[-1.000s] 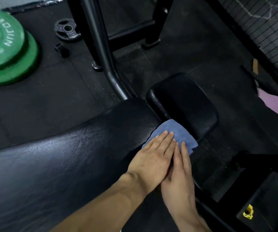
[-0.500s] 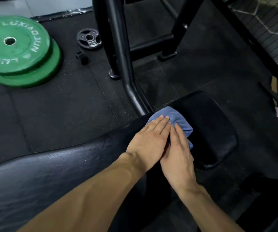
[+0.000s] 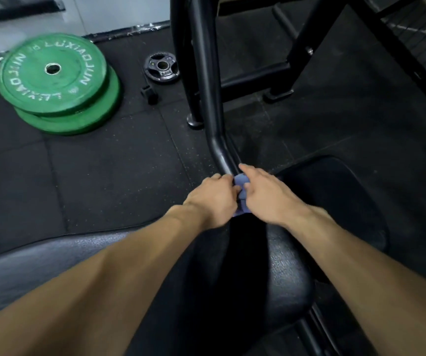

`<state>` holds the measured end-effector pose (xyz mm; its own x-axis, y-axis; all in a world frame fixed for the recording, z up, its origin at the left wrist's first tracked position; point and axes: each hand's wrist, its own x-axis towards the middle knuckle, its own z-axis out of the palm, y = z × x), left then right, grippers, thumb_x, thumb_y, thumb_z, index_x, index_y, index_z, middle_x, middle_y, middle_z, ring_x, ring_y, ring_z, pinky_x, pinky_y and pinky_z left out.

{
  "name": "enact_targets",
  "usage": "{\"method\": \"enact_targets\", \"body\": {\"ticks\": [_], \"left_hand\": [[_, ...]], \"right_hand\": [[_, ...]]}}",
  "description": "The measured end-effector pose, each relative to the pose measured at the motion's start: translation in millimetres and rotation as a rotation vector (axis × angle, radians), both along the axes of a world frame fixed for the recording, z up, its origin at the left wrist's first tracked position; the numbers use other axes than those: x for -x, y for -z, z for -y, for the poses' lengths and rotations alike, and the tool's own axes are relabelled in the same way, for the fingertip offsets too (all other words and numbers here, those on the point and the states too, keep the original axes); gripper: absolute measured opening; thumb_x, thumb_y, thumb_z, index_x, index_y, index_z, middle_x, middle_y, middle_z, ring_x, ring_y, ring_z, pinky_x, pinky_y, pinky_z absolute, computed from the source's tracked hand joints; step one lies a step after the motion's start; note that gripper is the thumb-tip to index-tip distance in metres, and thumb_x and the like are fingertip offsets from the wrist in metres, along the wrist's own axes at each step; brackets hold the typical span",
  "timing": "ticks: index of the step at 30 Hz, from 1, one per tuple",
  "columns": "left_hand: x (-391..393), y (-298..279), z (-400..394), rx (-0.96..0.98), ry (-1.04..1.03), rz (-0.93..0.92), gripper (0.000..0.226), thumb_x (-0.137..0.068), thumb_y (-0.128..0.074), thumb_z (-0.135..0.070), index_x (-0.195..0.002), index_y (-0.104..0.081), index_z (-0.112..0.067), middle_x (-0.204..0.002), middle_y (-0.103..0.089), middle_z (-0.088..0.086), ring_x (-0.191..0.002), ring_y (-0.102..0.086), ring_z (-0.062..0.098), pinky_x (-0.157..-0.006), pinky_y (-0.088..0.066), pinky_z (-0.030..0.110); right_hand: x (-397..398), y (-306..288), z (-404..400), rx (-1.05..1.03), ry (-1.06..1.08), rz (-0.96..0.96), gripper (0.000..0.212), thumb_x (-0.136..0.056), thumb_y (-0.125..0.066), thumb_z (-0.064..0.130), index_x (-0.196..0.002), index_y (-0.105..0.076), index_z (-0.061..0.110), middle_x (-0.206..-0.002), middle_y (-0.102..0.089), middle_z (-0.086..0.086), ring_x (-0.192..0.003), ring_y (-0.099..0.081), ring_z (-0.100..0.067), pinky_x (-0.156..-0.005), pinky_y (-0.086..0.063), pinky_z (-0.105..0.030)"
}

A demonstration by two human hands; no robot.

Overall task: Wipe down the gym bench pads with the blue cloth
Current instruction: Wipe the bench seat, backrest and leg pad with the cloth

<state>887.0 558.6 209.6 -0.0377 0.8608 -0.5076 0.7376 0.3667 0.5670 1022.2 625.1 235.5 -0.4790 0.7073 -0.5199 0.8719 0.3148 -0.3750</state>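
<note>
Blue cloth (image 3: 241, 195) bunched between left hand (image 3: 213, 197) and right hand (image 3: 265, 195).

— What carries it all?
— A black padded tabletop (image 3: 283, 273), a second black pad (image 3: 335, 191) just beyond it, both over a dark rubber-tiled floor (image 3: 104, 176).
— What lies on the floor?
— Two stacked green weight plates (image 3: 52, 75), a small black plate (image 3: 161, 68) near them, and the feet of a black metal frame (image 3: 206, 73).
</note>
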Motion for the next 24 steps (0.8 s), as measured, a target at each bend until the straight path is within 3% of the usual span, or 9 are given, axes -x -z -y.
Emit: {"method": "enact_targets", "body": {"ticks": [4,6,8,11,13,17,20,24], "left_hand": [[21.2,-1.5,-7.7,0.079,-0.036,-0.001,0.03,-0.105,-0.044,-0.037,-0.093,-0.057,-0.013,-0.098,-0.062,0.009,-0.087,-0.057,0.026,-0.069,-0.038,0.034],[18.3,-9.3,-12.9,-0.043,-0.024,-0.022,0.029,-0.1,-0.056,-0.037,-0.09,-0.06,-0.01,-0.095,-0.066,0.012,-0.081,-0.059,0.025,-0.066,-0.039,0.031],[10.8,-4.8,-11.2,-0.197,0.051,-0.083,0.029,-0.095,-0.065,-0.036,-0.093,-0.065,-0.007,-0.095,-0.07,0.017,-0.082,-0.065,0.029,-0.068,-0.041,0.029],[14.5,-4.2,-3.9,0.109,0.051,0.064,0.037,-0.109,-0.032,-0.043,-0.11,-0.052,-0.012,-0.118,-0.064,0.015,-0.104,-0.059,0.032,-0.083,-0.037,0.033],[22.2,0.0,0.8,0.184,0.024,0.133,0.037,-0.109,-0.028,-0.05,-0.11,-0.046,-0.018,-0.116,-0.058,0.007,-0.102,-0.053,0.026,-0.087,-0.035,0.034],[30.4,1.9,11.8,0.164,0.018,0.19,0.033,-0.108,-0.031,-0.052,-0.109,-0.044,-0.021,-0.099,-0.054,-0.003,-0.094,-0.051,0.021,-0.085,-0.035,0.034],[36.6,2.3,21.0,0.124,0.002,0.182,0.03,-0.108,-0.033,-0.049,-0.103,-0.045,-0.022,-0.086,-0.051,-0.006,-0.082,-0.051,0.017,-0.08,-0.036,0.034],[51.9,0.3,37.3,0.115,0.013,0.15,0.033,-0.109,-0.035,-0.046,-0.096,-0.047,-0.019,-0.092,-0.056,0.002,-0.081,-0.053,0.02,-0.075,-0.038,0.035]], "right_hand": [[13.0,-6.2,-25.4,0.029,-0.14,0.088,0.048,-0.103,-0.047,0.022,-0.152,-0.045,0.02,-0.156,-0.046,-0.005,-0.139,-0.048,-0.028,-0.113,-0.042,-0.042],[15.5,-3.0,-33.0,0.001,-0.179,0.154,0.04,-0.099,-0.051,0.023,-0.139,-0.056,0.02,-0.147,-0.052,-0.005,-0.13,-0.054,-0.029,-0.103,-0.047,-0.04],[18.2,1.3,-35.6,0.053,-0.198,0.243,0.025,-0.096,-0.053,0.025,-0.119,-0.061,0.02,-0.132,-0.064,-0.011,-0.113,-0.062,-0.033,-0.085,-0.047,-0.035],[23.2,2.1,-35.4,0.124,-0.189,0.251,0.022,-0.1,-0.049,0.025,-0.115,-0.062,0.016,-0.12,-0.068,-0.011,-0.102,-0.065,-0.03,-0.078,-0.048,-0.034],[24.6,-0.9,-34.6,0.142,-0.148,0.231,0.032,-0.106,-0.038,0.026,-0.122,-0.063,0.017,-0.119,-0.067,-0.009,-0.095,-0.064,-0.025,-0.076,-0.049,-0.034],[24.5,-0.7,-27.6,0.146,-0.103,0.21,0.037,-0.104,-0.031,0.033,-0.118,-0.064,0.026,-0.12,-0.066,-0.005,-0.108,-0.062,-0.024,-0.101,-0.05,-0.048],[30.5,-4.5,-15.6,0.119,-0.134,0.219,0.035,-0.106,-0.03,0.032,-0.12,-0.062,0.027,-0.122,-0.063,-0.002,-0.111,-0.059,-0.024,-0.103,-0.047,-0.047],[51.0,-9.7,0.4,0.093,-0.221,0.262,0.036,-0.107,-0.031,0.027,-0.124,-0.062,0.022,-0.127,-0.061,-0.003,-0.115,-0.058,-0.025,-0.104,-0.046,-0.045]]}}
